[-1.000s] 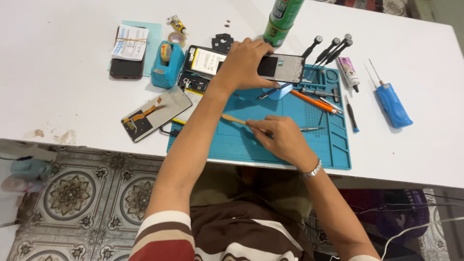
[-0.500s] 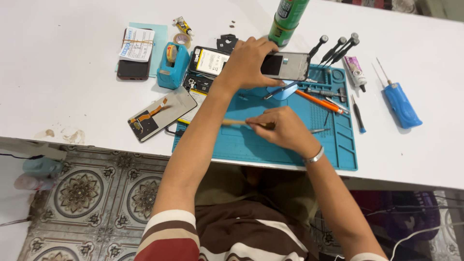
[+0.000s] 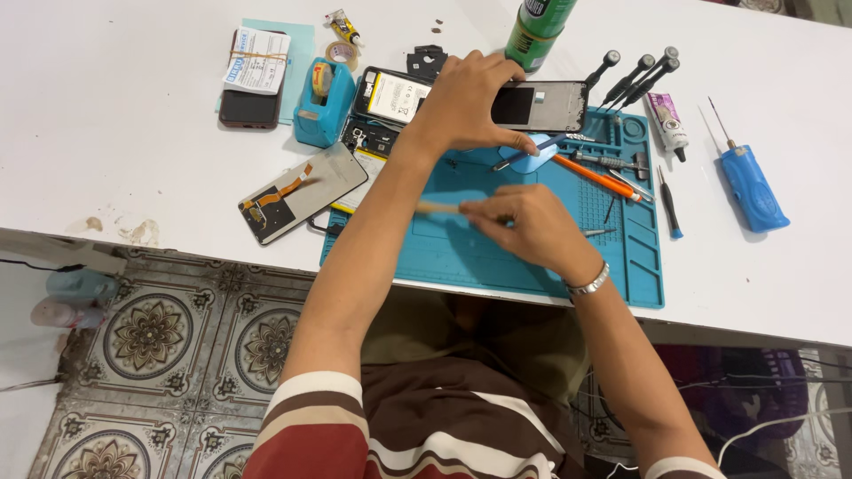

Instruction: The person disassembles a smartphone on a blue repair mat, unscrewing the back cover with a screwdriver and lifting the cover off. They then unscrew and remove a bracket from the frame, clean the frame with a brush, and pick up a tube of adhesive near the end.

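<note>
Change: since the earlier frames the right hand (image 3: 531, 229) has slid left and up over the blue mat (image 3: 461, 253), closer below the phone; the left hand (image 3: 469, 99) has stayed on the phone.
Left hand: fingers curled down over the left half of the black phone (image 3: 550, 106), gripping it along its upper and lower edges.
Phone: lies across the top edge of the mat, its right half showing past the fingertips, just below the green can (image 3: 537, 31).
Right hand: fingers pinched narrow around a thin wooden stick (image 3: 439, 208).
Stick: runs level, its free end poking out left of the fingertips, above the mat and near the left forearm; whether it touches the mat cannot be told.
Between the hands: a light blue pick (image 3: 530, 160) and an orange-handled tool (image 3: 596, 176) on the mat.
Left of the mat: loose screen panel (image 3: 302, 191), opened phone body with battery (image 3: 390, 102), blue tape dispenser (image 3: 321, 102).
Right: blue-handled tool (image 3: 750, 186) on the white table (image 3: 106, 115).
</note>
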`<action>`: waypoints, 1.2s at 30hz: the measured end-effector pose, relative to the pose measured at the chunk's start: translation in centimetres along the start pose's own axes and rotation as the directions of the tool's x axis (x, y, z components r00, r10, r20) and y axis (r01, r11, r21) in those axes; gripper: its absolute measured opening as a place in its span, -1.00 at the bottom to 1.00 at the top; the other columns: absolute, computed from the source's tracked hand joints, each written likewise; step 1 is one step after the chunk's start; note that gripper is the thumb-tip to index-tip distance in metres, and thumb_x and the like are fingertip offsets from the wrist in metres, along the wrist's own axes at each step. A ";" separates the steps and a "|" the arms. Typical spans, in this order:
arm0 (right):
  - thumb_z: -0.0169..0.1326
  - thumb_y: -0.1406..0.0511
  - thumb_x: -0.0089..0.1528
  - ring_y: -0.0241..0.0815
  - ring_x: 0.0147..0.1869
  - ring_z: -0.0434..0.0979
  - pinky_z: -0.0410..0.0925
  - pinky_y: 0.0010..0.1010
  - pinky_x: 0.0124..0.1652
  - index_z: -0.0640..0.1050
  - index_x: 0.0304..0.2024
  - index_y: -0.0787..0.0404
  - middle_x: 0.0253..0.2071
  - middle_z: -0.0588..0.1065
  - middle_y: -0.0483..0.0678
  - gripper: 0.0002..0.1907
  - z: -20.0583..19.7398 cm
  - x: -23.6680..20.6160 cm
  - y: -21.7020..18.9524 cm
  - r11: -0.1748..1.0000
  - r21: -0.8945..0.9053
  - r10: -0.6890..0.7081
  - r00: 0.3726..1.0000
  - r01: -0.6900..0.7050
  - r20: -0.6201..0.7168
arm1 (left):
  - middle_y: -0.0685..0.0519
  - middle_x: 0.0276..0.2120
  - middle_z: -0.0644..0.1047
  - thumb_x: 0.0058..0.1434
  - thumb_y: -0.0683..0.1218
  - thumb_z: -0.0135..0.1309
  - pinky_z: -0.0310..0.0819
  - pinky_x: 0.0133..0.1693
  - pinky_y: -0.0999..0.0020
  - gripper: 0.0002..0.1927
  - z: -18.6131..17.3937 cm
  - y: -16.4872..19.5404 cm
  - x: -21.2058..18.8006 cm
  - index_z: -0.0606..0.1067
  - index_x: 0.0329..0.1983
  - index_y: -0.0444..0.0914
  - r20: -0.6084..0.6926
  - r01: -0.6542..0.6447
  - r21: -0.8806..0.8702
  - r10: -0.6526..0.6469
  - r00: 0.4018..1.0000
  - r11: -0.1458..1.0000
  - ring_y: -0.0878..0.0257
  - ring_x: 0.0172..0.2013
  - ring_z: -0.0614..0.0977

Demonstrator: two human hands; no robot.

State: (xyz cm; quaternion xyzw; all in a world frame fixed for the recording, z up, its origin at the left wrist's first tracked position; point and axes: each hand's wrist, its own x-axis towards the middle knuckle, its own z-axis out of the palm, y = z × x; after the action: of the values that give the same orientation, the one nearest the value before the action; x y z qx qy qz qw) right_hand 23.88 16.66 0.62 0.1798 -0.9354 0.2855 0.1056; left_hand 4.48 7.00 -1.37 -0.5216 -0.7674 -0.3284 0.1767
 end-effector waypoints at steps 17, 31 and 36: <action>0.26 0.33 0.17 -0.13 -0.51 0.53 0.38 -0.35 -0.47 0.71 -0.15 0.15 -0.43 0.57 -0.01 -0.81 0.9 -2.8 -1.8 0.998 0.014 0.054 0.996 -0.053 -0.074 | -0.01 -0.11 0.56 -0.30 0.59 0.37 0.38 -0.03 0.00 0.01 0.3 -0.2 -0.1 0.54 -0.05 -0.24 -0.018 -0.010 -0.002 0.010 1.000 1.000 -0.04 -0.07 0.53; 0.28 0.28 0.15 -0.11 -0.58 0.44 0.29 -0.29 -0.53 0.74 -0.21 0.08 -0.56 0.51 -0.07 -0.84 0.4 -5.8 -4.2 0.991 -0.064 0.114 0.992 -0.118 -0.054 | -0.02 -0.07 0.54 -0.27 0.58 0.41 0.40 -0.05 -0.01 0.04 1.0 -0.6 -0.2 0.51 0.01 -0.27 -0.027 -0.058 0.003 0.058 0.998 0.998 -0.05 -0.04 0.52; 0.28 0.30 0.17 -0.09 -0.61 0.40 0.25 -0.25 -0.54 0.74 -0.19 0.10 -0.59 0.50 -0.02 -0.84 -0.4 -6.0 -3.8 0.956 -0.127 0.255 0.962 -0.266 -0.099 | -0.02 -0.07 0.53 -0.27 0.57 0.42 0.40 -0.06 -0.01 0.03 1.4 -0.8 -0.4 0.52 0.01 -0.26 -0.043 -0.059 0.016 0.060 0.997 0.998 -0.05 -0.03 0.51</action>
State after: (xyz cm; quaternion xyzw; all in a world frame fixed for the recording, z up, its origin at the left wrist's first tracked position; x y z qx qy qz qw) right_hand 30.96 15.58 1.01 0.0353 -0.9634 0.2383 0.1173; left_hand 3.95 7.49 -2.84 -0.5357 -0.7498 -0.3287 0.2069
